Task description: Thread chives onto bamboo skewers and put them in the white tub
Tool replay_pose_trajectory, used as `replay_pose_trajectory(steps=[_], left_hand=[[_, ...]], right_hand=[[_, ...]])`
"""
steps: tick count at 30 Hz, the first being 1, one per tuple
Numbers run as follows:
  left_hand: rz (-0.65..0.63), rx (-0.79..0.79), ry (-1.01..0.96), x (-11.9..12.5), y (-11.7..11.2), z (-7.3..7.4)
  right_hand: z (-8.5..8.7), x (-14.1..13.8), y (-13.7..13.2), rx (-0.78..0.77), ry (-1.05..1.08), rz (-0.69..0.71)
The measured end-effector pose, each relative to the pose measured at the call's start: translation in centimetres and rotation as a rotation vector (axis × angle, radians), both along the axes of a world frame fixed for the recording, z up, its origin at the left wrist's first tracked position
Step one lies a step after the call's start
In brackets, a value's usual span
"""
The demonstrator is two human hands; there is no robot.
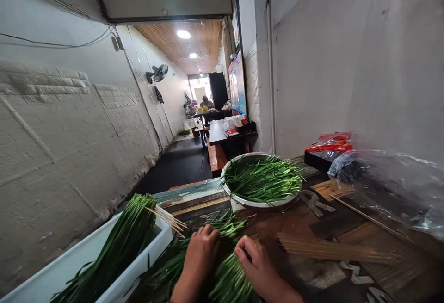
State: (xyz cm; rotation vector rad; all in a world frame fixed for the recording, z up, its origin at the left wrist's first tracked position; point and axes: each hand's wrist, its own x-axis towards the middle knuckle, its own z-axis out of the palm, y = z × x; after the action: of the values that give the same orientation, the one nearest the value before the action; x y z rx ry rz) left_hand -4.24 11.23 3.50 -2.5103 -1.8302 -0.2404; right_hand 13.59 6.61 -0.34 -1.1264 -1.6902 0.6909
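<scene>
My left hand (203, 247) is closed, its fingers curled down among loose garlic chives (227, 224); whatever is in its grip is hidden. Close by on the right, my right hand (255, 261) is bent in a pinch at the pale stem ends of a chive bundle (232, 275), which lies between my forearms. A white tray (163, 233) on the left holds a long pile of chives (128, 233), with bamboo skewer ends (169, 219) sticking out. Beyond my hands stands a metal bowl (256, 202) heaped with cut green chives (267, 178).
Bare bamboo skewers (333, 249) lie in a bunch right of my hands. Farther right are a longer stick (367, 217), a clear plastic bag (395, 187) and a black box (317, 159) with red packaging. A person (206, 102) sits far back, past other tables.
</scene>
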Motion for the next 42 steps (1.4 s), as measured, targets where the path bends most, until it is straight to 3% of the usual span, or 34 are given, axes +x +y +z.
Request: replay_pose_trajectory(steps=[8, 16, 23, 34, 42], left_hand=[[-0.029, 0.039, -0.097, -0.7, -0.7, -1.1], [0.013, 0.226, -0.296, -1.8, -1.1, -1.2], [-0.047, 0.211, -0.35, -1.5, -1.1, -1.0], [-0.022, 0.131, -0.228, -1.1, -1.1, -0.8], [-0.029, 0.092, -0.276, -0.7, -0.8, -1.1]], right_hand=[[-1.2, 0.0, 0.5, -0.04, -0.012, 0.008], [-1.3, 0.4, 0.1, -0.071, -0.003, -0.041], [0.0, 1.1, -0.4, -0.079, -0.105, -0.076], [0.2, 1.3, -0.6, -0.089, -0.115, -0.07], [0.4, 1.5, -0.5, -0.08, -0.1, -0.062]])
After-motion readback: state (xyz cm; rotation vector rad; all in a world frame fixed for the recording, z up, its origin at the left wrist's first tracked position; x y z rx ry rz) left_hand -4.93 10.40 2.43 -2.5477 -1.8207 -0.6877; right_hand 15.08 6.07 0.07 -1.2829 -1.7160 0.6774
